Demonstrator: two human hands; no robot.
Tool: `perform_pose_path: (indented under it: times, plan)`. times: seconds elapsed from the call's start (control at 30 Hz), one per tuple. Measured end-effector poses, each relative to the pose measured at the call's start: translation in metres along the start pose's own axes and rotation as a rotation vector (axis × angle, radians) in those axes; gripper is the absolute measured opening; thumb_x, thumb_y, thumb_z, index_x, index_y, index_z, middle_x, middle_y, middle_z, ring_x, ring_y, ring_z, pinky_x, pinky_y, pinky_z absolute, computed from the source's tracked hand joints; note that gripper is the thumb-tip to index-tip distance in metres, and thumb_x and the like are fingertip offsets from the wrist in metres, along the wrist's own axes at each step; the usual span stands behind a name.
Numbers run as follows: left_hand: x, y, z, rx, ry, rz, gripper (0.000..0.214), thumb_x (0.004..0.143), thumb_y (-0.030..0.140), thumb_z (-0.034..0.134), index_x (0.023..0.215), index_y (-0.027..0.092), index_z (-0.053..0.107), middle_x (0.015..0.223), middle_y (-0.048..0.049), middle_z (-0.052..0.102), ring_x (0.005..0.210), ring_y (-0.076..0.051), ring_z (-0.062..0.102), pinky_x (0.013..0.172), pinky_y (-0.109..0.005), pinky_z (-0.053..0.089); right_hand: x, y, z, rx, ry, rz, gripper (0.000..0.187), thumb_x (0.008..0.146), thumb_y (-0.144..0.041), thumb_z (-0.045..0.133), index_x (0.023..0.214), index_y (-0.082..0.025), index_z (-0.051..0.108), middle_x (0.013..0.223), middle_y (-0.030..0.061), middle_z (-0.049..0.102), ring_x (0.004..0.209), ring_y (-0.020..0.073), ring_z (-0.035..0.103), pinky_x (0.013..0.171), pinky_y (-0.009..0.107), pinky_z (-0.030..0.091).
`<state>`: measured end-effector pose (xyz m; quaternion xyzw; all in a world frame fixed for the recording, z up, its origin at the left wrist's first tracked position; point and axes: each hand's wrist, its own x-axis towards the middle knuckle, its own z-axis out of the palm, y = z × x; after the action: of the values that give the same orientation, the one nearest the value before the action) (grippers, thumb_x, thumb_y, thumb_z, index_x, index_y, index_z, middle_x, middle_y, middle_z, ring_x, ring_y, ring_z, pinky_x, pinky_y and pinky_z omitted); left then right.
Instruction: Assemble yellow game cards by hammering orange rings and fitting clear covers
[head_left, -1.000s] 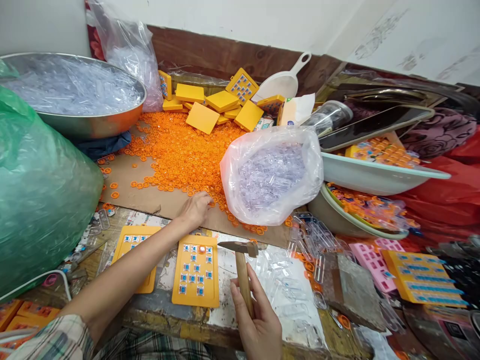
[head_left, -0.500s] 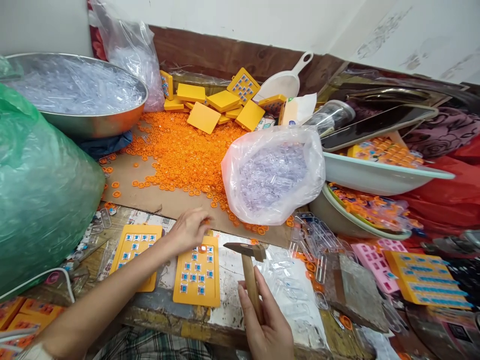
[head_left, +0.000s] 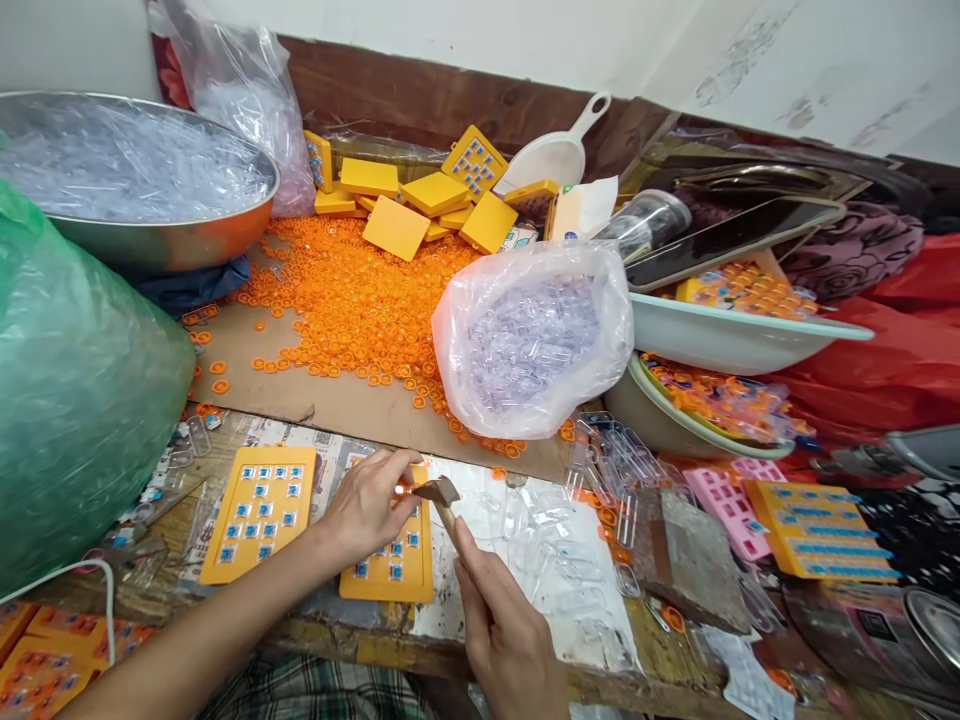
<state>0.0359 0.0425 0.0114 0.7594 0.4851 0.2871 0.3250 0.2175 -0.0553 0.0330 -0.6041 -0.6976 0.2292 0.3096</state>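
Observation:
My left hand (head_left: 367,505) is over the far part of a yellow plate (head_left: 386,586), its fingers curled round a small orange ring (head_left: 403,490) at the plate's surface. The fingers partly hide the ring. In my right hand (head_left: 506,625) is the wooden handle of a small hammer (head_left: 437,490), its metal head tilted close beside the left fingertips. Small blue-and-clear pieces sit in the plate's slots. A second yellow plate (head_left: 250,535) with similar pieces lies to the left, partly behind my left forearm.
Loose orange rings (head_left: 360,300) cover the cardboard behind. A plastic bag (head_left: 532,340) of clear parts stands beyond the hammer. A metal bowl (head_left: 150,235) and green bag (head_left: 82,400) are at left. A stone block (head_left: 701,560) and basins (head_left: 735,345) stand at right.
My right hand has brought the hammer left and slightly up, so its head is now beside my left fingers. My left hand has come down onto the plate around the orange ring.

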Motion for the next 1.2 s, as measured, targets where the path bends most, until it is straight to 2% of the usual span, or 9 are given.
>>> perform_pose_path:
  times: [0.13, 0.23, 0.3, 0.43, 0.53, 0.7, 0.8, 1.0, 1.2]
  plan:
    - [0.009, -0.002, -0.01, -0.043, -0.019, -0.026, 0.036, 0.08, 0.023, 0.064, 0.114, 0.017, 0.056, 0.096, -0.0054, 0.07, 0.087, -0.018, 0.066, 0.08, -0.03, 0.054, -0.002, 0.009, 0.0, 0.091, 0.09, 0.054, 0.045, 0.091, -0.022, 0.051, 0.136, -0.027, 0.05, 0.125, 0.005, 0.064, 0.111, 0.019, 0.063, 0.092, 0.027, 0.051]
    - [0.042, -0.007, -0.015, -0.002, 0.017, -0.023, 0.021, 0.084, 0.021, 0.059, 0.104, 0.016, 0.064, 0.103, -0.0077, 0.069, 0.093, -0.018, 0.065, 0.084, -0.028, 0.052, -0.003, 0.009, 0.0, 0.174, 0.219, 0.161, 0.043, 0.088, -0.025, 0.057, 0.131, -0.024, 0.055, 0.132, 0.0053, 0.059, 0.117, 0.0233, 0.059, 0.095, 0.032, 0.051]
    - [0.07, -0.012, -0.014, 0.045, 0.038, -0.016, 0.018, 0.084, 0.014, 0.054, 0.097, 0.014, 0.067, 0.106, -0.0102, 0.068, 0.102, -0.021, 0.062, 0.092, -0.032, 0.048, -0.004, 0.008, 0.001, 0.218, 0.266, 0.234, 0.043, 0.087, -0.029, 0.059, 0.129, -0.022, 0.057, 0.132, 0.0058, 0.059, 0.118, 0.025, 0.058, 0.096, 0.035, 0.051]
    - [0.105, -0.021, -0.006, 0.119, -0.01, -0.006, 0.018, 0.08, 0.009, 0.053, 0.085, 0.014, 0.07, 0.088, -0.0095, 0.07, 0.091, -0.024, 0.064, 0.087, -0.036, 0.05, -0.01, 0.011, 0.004, 0.258, 0.28, 0.277, 0.043, 0.084, -0.032, 0.062, 0.126, -0.02, 0.06, 0.132, 0.0072, 0.059, 0.116, 0.0263, 0.06, 0.098, 0.037, 0.05]
    - [0.106, -0.023, -0.003, 0.145, -0.058, 0.021, 0.021, 0.078, 0.008, 0.052, 0.083, 0.018, 0.07, 0.082, -0.005, 0.069, 0.086, -0.021, 0.064, 0.083, -0.032, 0.051, -0.014, 0.017, 0.004, 0.29, 0.297, 0.33, 0.045, 0.082, -0.034, 0.064, 0.125, -0.019, 0.061, 0.132, 0.0079, 0.058, 0.112, 0.0271, 0.063, 0.1, 0.04, 0.048]
    - [0.1, -0.021, 0.0, 0.162, -0.059, 0.053, 0.027, 0.075, 0.011, 0.058, 0.101, 0.017, 0.064, 0.099, -0.0073, 0.063, 0.09, -0.021, 0.061, 0.081, -0.033, 0.051, -0.012, 0.017, 0.004, 0.362, 0.311, 0.5, 0.051, 0.08, -0.041, 0.065, 0.126, -0.02, 0.06, 0.132, 0.0066, 0.059, 0.117, 0.0284, 0.059, 0.103, 0.041, 0.045]
    - [0.101, -0.016, 0.004, 0.153, -0.051, 0.069, 0.024, 0.075, 0.011, 0.058, 0.097, 0.018, 0.065, 0.099, -0.0068, 0.062, 0.09, -0.02, 0.06, 0.081, -0.032, 0.051, -0.008, 0.016, 0.005, 0.366, 0.316, 0.497, 0.051, 0.08, -0.042, 0.065, 0.126, -0.022, 0.06, 0.132, 0.0057, 0.058, 0.118, 0.0282, 0.058, 0.106, 0.041, 0.041]
    - [0.099, -0.017, 0.006, 0.127, -0.071, 0.068, 0.02, 0.082, 0.012, 0.049, 0.08, 0.018, 0.069, 0.079, -0.0041, 0.066, 0.076, -0.017, 0.061, 0.075, -0.028, 0.05, -0.007, 0.015, 0.008, 0.364, 0.299, 0.509, 0.051, 0.079, -0.043, 0.065, 0.125, -0.022, 0.061, 0.132, 0.0049, 0.059, 0.119, 0.0279, 0.057, 0.106, 0.04, 0.041]
    - [0.101, -0.028, 0.001, 0.123, -0.054, 0.041, 0.018, 0.081, 0.012, 0.052, 0.078, 0.017, 0.069, 0.088, -0.0066, 0.064, 0.087, -0.02, 0.062, 0.081, -0.031, 0.05, 0.0, 0.01, 0.011, 0.381, 0.304, 0.496, 0.053, 0.08, -0.043, 0.065, 0.128, -0.021, 0.058, 0.127, 0.0039, 0.062, 0.118, 0.028, 0.058, 0.098, 0.04, 0.049]
